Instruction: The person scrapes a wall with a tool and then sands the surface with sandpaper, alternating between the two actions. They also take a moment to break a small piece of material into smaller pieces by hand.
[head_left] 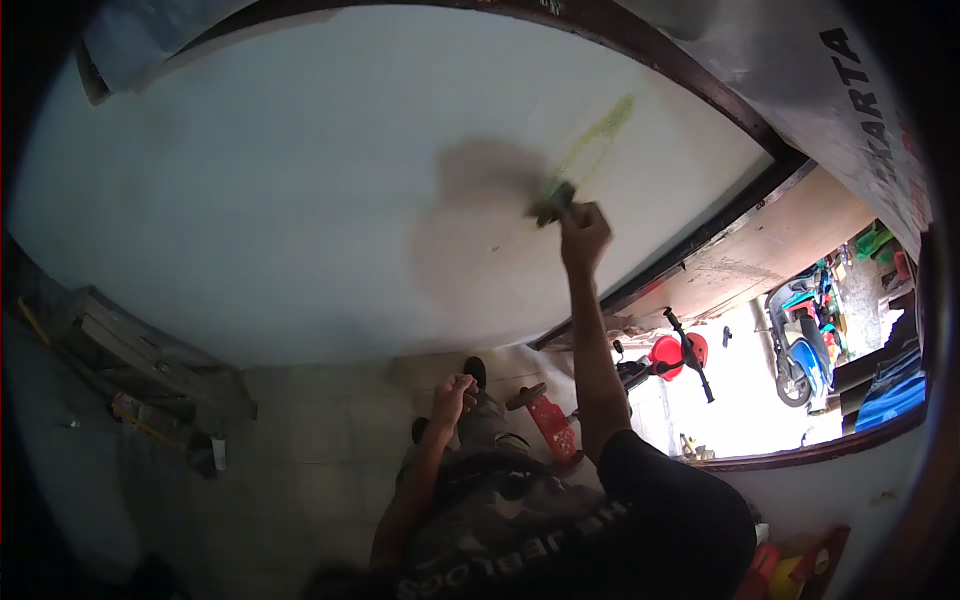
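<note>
My right hand (pixel 585 235) is closed around a small dark green tool or pad (pixel 553 203), held against the white wall (pixel 330 190); its exact kind is blurred. Yellow-green streaks (pixel 600 132) mark the wall just above and to the right of it, and a shadow falls on the wall to its left. Lower down, my left hand (pixel 457 393) is held in front of my body with its fingers curled together; whether something small is between them cannot be made out.
A wooden ladder (pixel 140 350) leans at the left, with a white cup (pixel 219 453) near it. A red ride-on toy or scooter (pixel 550 425) stands by my legs. Through the doorway at right a blue motorbike (pixel 803 362) shows. Plastic sheeting (pixel 800 60) hangs at upper right.
</note>
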